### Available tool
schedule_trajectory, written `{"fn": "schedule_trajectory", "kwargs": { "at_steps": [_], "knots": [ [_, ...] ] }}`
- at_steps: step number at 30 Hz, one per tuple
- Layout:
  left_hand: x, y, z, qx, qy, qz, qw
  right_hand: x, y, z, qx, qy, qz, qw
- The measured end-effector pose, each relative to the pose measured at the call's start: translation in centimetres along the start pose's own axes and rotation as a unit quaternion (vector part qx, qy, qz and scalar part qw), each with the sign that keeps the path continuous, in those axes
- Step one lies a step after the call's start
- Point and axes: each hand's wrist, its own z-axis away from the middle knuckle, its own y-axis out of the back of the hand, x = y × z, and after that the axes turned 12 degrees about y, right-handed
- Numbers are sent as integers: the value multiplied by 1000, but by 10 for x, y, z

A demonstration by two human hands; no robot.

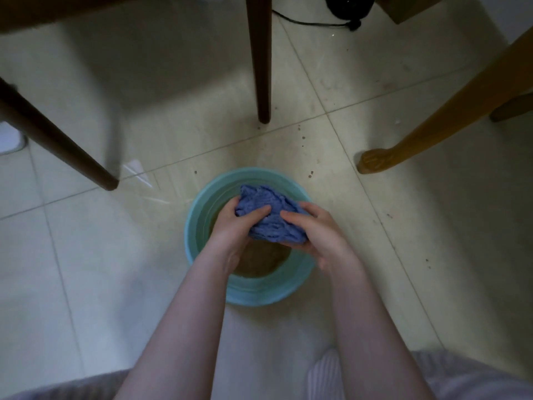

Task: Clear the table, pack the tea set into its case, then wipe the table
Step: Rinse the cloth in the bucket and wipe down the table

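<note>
A crumpled blue cloth (269,216) is held above a round light-blue basin (253,290) that stands on the tiled floor. Brownish water fills the basin's bottom. My left hand (235,226) grips the cloth's left side, thumb on top. My right hand (314,233) grips its right and lower side. Both hands squeeze the cloth between them over the basin. The table top and the tea set are out of view.
Two dark wooden legs (261,62) (57,140) stand behind and to the left of the basin. A lighter carved wooden leg (409,140) slants in from the right. A black cable (311,23) runs across the floor at the back. Dark specks dot the pale tiles.
</note>
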Motion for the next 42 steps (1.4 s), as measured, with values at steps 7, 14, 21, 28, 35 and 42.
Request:
{"fn": "schedule_trajectory", "kwargs": {
  "at_steps": [7,14,21,28,35,42],
  "knots": [
    [44,-9,78,-47,36,13,998,-83,7,65,18,-5,-73,997],
    [109,-38,175,-18,8,-298,954,-175,18,141,40,-16,-165,985],
    [178,-94,265,-96,38,-43,994,-263,29,210,-3,48,-168,985],
    [226,-151,330,-11,-45,-47,998,-322,32,262,98,106,-203,968],
    [278,-199,397,-23,-132,-108,985,-386,34,316,205,158,-328,908],
    [328,-252,454,-85,-164,-180,966,-441,61,354,236,206,-392,865]
  ]
}}
